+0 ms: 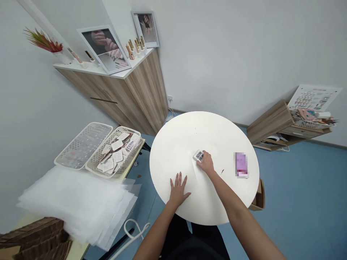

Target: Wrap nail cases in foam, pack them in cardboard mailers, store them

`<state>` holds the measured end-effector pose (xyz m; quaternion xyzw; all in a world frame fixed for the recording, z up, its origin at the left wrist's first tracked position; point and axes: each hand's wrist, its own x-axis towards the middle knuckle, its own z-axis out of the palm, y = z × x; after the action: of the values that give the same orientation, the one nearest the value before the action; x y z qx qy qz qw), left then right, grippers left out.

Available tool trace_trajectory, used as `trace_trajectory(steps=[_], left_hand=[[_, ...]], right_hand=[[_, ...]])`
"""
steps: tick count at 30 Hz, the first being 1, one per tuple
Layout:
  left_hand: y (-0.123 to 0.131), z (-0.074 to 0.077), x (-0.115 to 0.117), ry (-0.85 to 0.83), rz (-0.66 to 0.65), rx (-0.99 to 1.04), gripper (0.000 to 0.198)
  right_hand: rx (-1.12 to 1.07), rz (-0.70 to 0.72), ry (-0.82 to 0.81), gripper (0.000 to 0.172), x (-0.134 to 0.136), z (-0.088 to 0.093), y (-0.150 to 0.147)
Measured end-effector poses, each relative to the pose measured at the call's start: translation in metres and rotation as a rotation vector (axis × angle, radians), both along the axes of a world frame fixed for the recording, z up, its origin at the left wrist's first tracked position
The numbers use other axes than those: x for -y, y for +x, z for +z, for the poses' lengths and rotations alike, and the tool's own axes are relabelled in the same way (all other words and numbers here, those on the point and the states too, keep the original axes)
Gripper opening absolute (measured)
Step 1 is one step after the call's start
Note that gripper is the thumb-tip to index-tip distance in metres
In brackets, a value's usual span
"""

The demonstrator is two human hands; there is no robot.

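My left hand [178,190] lies flat on the round white table [200,124], fingers spread, with nothing in it. Past it and to the right, my right hand [207,163] has its fingers closed around a small clear case [198,155] on or just above the tabletop. Dark pieces show inside the case, too small to name, and my fingers cover its right side. Farther right on the table lies a purple item [241,164], blurred into blocks. A small dark reddish mark [222,171] sits between that item and my right forearm.
To the left, a side table bears white baskets [89,124], one full of small white cards [117,145], plus stacked translucent sheets [78,202] and brown paper [38,238]. Behind stands a wooden cabinet [146,86]. A low shelf [271,122] and cardboard box [259,198] are at right.
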<state>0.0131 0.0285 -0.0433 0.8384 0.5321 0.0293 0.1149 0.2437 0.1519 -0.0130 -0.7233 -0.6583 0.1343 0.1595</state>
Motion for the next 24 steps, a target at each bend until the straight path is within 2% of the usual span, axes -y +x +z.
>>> trace_trajectory(steps=[3,7,10,12,14,17,21,24], left_hand=[[0.018,-0.004,-0.010,0.006,-0.064,0.005,0.088],[0.050,-0.009,-0.019,0.016,-0.133,0.008,0.088],[0.066,-0.010,-0.018,0.010,-0.172,0.054,0.087],[0.067,-0.008,-0.013,0.019,-0.145,0.116,0.085],[0.059,-0.005,-0.006,0.042,-0.075,0.182,0.076],[0.034,-0.001,0.008,0.073,-0.017,0.247,0.060],[-0.003,0.002,0.029,0.035,-0.119,0.244,0.049],[-0.015,0.004,0.041,-0.005,-0.207,0.197,0.049]], right_hand=[[-0.019,-0.111,0.028,0.068,0.013,0.013,0.007],[-0.011,-0.182,0.040,0.072,0.032,0.029,0.009],[-0.006,-0.221,0.007,0.071,0.049,0.034,0.000],[0.001,-0.233,-0.018,0.069,0.060,0.033,-0.010],[0.015,-0.232,-0.028,0.067,0.071,0.030,-0.023],[0.037,-0.228,-0.039,0.065,0.086,0.023,-0.045],[0.073,-0.246,-0.086,0.066,0.100,0.015,-0.070],[0.102,-0.264,-0.111,0.068,0.106,0.009,-0.082]])
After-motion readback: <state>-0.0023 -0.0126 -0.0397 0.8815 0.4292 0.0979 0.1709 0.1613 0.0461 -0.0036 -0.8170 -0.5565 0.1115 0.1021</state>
